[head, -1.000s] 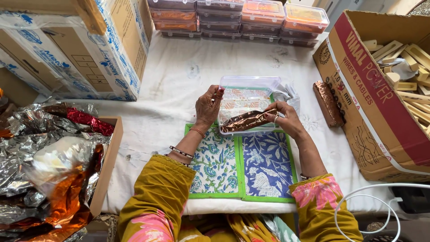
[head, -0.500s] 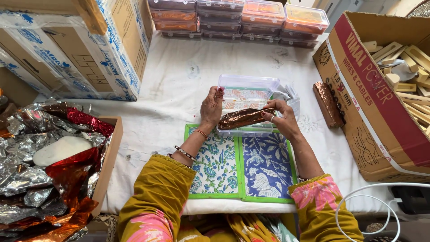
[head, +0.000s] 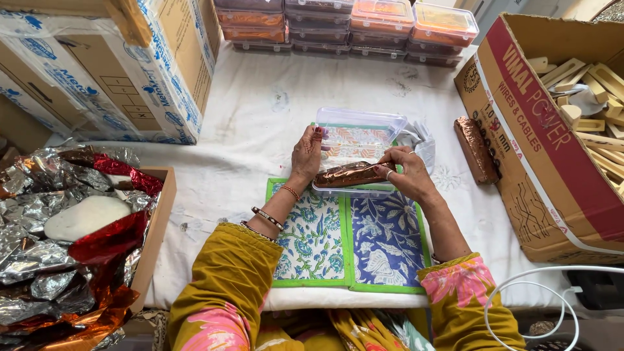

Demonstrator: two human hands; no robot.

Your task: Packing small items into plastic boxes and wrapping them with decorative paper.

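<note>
On cloth, foil bar lower now.

Both forearms reach forward from mustard-yellow sleeves with pink floral cuffs. The left hand stands upright on its wrist, palm turned inward, fingers straight and pointing away from the body; bangles ring that wrist. The right hand lies lower, knuckles up, fingers curled and pinched together at the tips, a ring on one finger.
</note>
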